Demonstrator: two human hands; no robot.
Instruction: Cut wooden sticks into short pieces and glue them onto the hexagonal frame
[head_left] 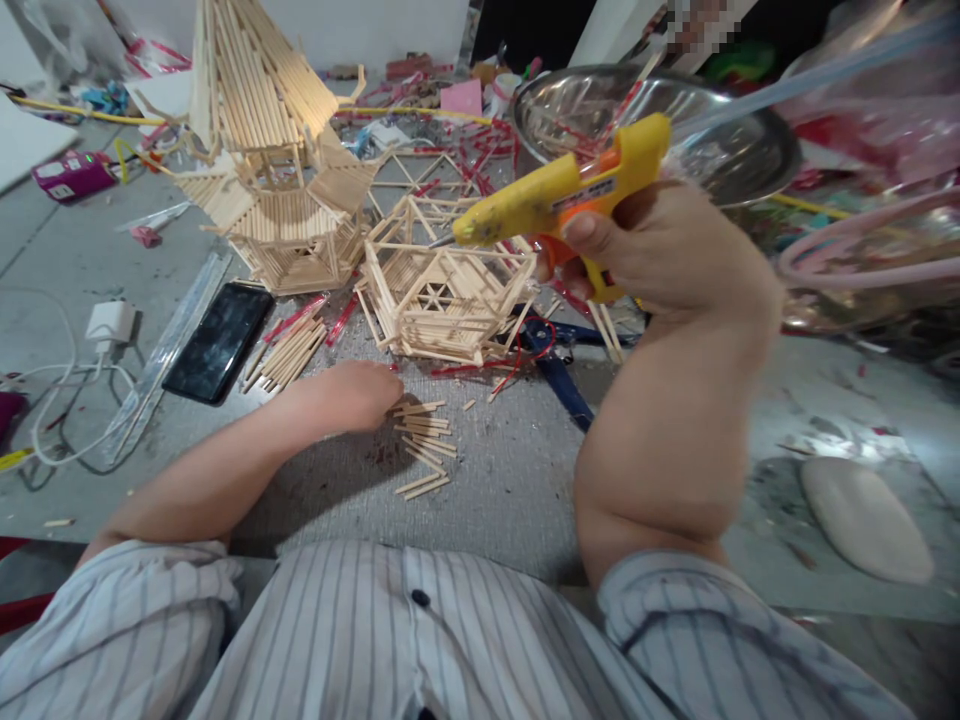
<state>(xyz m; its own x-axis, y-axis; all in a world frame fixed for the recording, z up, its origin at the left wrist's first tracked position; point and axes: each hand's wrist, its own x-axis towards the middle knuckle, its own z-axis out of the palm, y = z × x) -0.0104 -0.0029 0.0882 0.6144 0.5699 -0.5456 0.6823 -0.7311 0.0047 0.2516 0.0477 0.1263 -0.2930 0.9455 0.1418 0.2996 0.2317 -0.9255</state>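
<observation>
My right hand is raised and wrapped round the handle of a yellow glue gun with an orange trigger. Its nozzle points left, over an open polygonal frame of wooden sticks. On the table in front of that frame, my left hand is curled at the end of a row of short cut sticks. Its fingertips are mostly hidden, so whatever they pinch does not show. A bundle of longer sticks lies just beyond my left wrist.
A tiered stick pagoda stands at the back left. Near it lie a black phone and a white charger with cables. Blue-handled pliers sit beneath my right arm. Behind are a metal bowl and a white mouse-shaped object at right.
</observation>
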